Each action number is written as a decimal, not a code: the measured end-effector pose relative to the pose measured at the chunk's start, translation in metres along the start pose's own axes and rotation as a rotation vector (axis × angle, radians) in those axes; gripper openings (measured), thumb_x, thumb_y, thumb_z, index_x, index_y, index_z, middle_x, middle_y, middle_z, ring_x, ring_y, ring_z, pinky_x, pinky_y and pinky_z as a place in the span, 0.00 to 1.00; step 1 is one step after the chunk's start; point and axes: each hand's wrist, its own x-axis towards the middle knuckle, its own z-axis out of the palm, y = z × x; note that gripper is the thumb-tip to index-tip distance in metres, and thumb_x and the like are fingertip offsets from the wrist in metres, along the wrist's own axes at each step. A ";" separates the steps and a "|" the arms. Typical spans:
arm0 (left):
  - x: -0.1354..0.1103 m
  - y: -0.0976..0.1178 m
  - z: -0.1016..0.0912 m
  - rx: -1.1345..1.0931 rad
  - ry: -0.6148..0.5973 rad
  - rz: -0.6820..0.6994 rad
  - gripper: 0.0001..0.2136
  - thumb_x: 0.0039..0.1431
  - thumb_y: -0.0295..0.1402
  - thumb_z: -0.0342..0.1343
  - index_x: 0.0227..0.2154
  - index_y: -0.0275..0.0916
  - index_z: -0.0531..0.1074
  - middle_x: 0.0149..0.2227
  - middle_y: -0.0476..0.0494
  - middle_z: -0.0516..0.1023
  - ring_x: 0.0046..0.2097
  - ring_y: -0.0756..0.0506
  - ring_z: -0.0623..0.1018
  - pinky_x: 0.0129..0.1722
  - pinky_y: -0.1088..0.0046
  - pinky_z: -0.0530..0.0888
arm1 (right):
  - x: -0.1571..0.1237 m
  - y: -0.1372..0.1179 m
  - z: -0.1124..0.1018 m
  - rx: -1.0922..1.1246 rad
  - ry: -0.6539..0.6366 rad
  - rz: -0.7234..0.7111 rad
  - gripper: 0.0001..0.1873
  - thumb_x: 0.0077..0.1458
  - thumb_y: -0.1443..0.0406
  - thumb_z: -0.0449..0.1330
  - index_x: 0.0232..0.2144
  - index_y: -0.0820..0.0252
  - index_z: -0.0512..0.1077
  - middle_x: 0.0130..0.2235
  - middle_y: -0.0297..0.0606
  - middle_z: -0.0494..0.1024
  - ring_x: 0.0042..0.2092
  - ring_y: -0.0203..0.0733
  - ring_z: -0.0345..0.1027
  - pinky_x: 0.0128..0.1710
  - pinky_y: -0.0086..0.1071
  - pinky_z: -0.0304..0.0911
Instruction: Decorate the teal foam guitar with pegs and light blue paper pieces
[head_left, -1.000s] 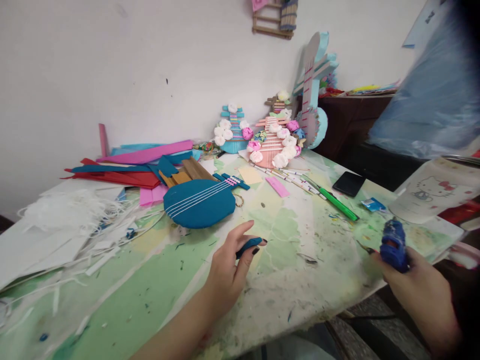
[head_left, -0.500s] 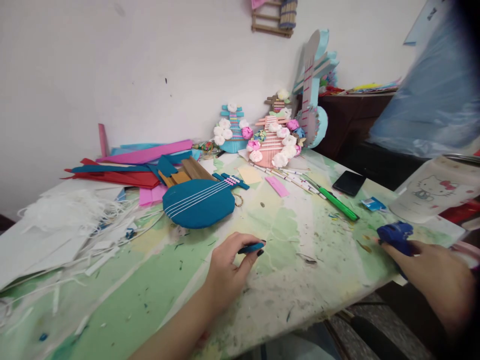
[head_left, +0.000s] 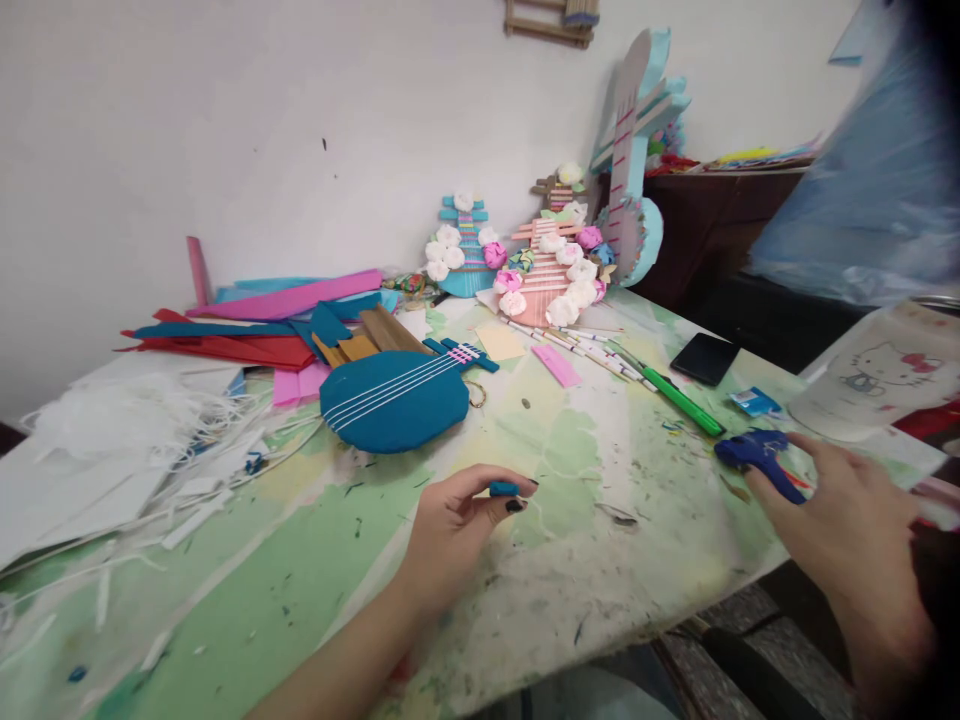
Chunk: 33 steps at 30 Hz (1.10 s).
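Note:
My left hand (head_left: pixel 454 535) is closed in a pinch on a small blue strip (head_left: pixel 504 489) above the middle of the table. On the right, a blue glue gun (head_left: pixel 765 460) lies on the tabletop. My right hand (head_left: pixel 847 530) is just beside it, thumb and fingers apart; whether the thumb touches the gun I cannot tell. Beyond my left hand rests a dark blue model lute (head_left: pixel 397 402) with white strings and pink bands on its neck.
A green cutter knife (head_left: pixel 682 402), a black phone (head_left: pixel 703 358) and a printed cup (head_left: pixel 874 375) stand or lie at the right. Flower-trimmed model lutes (head_left: pixel 544 290) lean at the back. White string scraps (head_left: pixel 127 420) and coloured paper (head_left: pixel 285 298) cover the left.
My right hand has brought the glue gun leftward onto the table and loosened its fingers from it. The blue strip has turned slightly in my left hand. The view has shifted a little.

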 end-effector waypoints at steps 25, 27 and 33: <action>0.007 -0.003 -0.004 -0.193 0.081 -0.179 0.11 0.55 0.38 0.57 0.33 0.34 0.74 0.29 0.45 0.72 0.27 0.52 0.71 0.23 0.77 0.74 | -0.021 -0.193 0.037 1.283 -0.598 -0.755 0.10 0.50 0.73 0.58 0.37 0.59 0.72 0.36 0.42 0.74 0.38 0.41 0.69 0.36 0.36 0.67; 0.009 -0.001 -0.004 -0.190 0.099 -0.212 0.10 0.55 0.38 0.57 0.33 0.34 0.74 0.29 0.45 0.72 0.27 0.52 0.72 0.23 0.77 0.74 | -0.019 -0.188 0.037 1.307 -0.656 -0.753 0.13 0.52 0.72 0.58 0.41 0.58 0.71 0.38 0.42 0.74 0.39 0.42 0.69 0.38 0.38 0.68; 0.009 0.001 -0.006 -0.172 0.081 -0.276 0.10 0.55 0.37 0.57 0.34 0.34 0.74 0.23 0.46 0.73 0.25 0.51 0.73 0.23 0.77 0.73 | -0.019 -0.177 0.038 1.309 -0.645 -0.658 0.24 0.55 0.72 0.57 0.54 0.53 0.63 0.44 0.43 0.75 0.46 0.44 0.70 0.46 0.40 0.67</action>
